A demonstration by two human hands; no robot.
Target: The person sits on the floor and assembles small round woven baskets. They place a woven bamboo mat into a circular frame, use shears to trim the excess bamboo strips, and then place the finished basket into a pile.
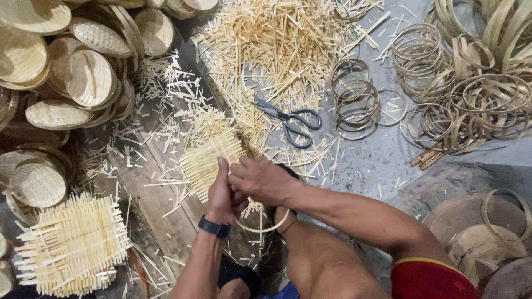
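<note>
Far to the left of the hands, a stack of square woven bamboo mats lies on the floor, and above it finished round woven trays are heaped together. A wooden plank strewn with cut slivers runs under the left forearm.

The left hand, a dark band on its wrist, rises from below with the forearm nearly upright; its fingers are closed on the near edge of a small woven bamboo mat, thumb pointing up along it. The right hand comes in from the right, forearm slanting down across the bent knee, wrist turned inward; its fingers are curled shut against the same mat edge, touching the left hand. A thin bamboo ring hangs just below both hands, though which hand carries it cannot be told.

Beyond the right hand lie scissors and a pile of bamboo offcuts. Further right, loose bamboo hoops lie tangled on the grey floor.
</note>
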